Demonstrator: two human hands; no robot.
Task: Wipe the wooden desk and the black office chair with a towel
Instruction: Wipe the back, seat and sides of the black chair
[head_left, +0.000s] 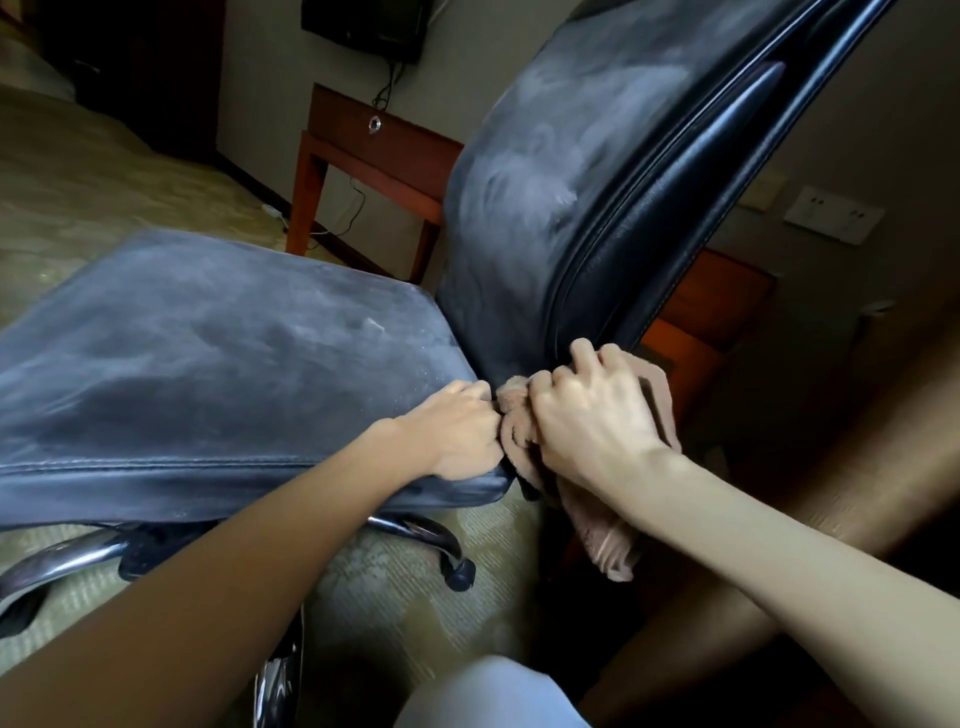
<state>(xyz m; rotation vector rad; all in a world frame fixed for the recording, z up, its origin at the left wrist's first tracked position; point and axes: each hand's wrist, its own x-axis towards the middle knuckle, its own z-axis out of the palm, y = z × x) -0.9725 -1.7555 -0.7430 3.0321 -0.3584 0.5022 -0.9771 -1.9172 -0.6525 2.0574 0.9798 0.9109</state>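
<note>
The black office chair fills the view, its dusty seat at left and its smeared backrest rising to the upper right. A pinkish-brown towel is bunched at the seat's near right corner, where seat meets backrest, and hangs down below. My left hand grips the towel's left part against the seat edge. My right hand is closed over the towel right beside it. The wooden desk shows behind the backrest at right, mostly hidden.
The chair's chrome base with a caster stands on patterned carpet. A small wooden side table is at the back wall, cables beneath it. Wall sockets sit at right. My knee is at the bottom.
</note>
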